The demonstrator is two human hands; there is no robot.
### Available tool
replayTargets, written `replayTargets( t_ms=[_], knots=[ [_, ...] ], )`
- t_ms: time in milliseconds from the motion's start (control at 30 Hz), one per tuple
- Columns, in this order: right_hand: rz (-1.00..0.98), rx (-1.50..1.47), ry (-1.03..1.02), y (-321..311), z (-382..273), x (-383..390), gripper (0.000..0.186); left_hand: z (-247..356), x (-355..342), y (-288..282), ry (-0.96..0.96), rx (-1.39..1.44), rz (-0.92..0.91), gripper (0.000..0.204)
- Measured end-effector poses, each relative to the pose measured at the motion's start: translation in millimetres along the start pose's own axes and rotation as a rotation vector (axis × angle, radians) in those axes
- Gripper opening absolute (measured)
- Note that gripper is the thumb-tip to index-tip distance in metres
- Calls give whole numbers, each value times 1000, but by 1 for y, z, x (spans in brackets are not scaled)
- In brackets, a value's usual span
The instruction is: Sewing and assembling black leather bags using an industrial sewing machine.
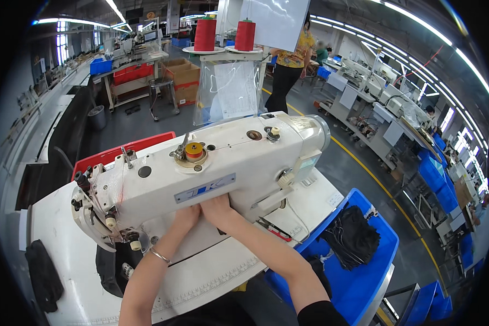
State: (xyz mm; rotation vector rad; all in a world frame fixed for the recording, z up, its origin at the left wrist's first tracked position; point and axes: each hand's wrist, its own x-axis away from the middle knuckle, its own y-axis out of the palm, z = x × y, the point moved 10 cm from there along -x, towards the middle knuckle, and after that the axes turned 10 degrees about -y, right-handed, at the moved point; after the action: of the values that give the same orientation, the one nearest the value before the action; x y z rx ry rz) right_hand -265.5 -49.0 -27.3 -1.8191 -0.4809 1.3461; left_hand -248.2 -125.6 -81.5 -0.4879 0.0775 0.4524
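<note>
Both my forearms reach under the arm of a white sewing machine [228, 163]. My left hand [187, 216], with a silver bangle on its wrist, and my right hand [217, 210] are side by side beneath it. The machine's arm hides their fingers, so what they hold, if anything, does not show. A black fabric piece [110, 271] lies below the needle end, left of my left forearm. Another black piece [42, 276] rests at the table's left edge. Red-handled thread snips [277, 230] lie on the table, right of my right hand.
A blue bin [383, 271] with black fabric pieces [352, 237] stands at the right. Behind the machine are a red bin [125, 153] and two red thread cones [205, 35] on a stand. A person [290, 60] is upright in the aisle beyond.
</note>
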Motion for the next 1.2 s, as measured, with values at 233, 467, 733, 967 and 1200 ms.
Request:
replayTargets(
  t_ms=[233,467,733,967,1200],
  knots=[
    [29,270,-21,-9,-7,0,27,27,8,7,63,-306,-126,41],
    [-111,358,-304,-35,-44,26,32,9,4,33,482,-502,-97,37],
    [-7,294,-328,-45,-36,37,44,30,5,38,142,-431,-279,31],
    [122,-3,-122,-139,-61,35,45,25,1,22,92,-370,-165,34],
    [-166,-752,539,-193,-52,82,28,27,7,2,54,-287,-51,35]
  ],
)
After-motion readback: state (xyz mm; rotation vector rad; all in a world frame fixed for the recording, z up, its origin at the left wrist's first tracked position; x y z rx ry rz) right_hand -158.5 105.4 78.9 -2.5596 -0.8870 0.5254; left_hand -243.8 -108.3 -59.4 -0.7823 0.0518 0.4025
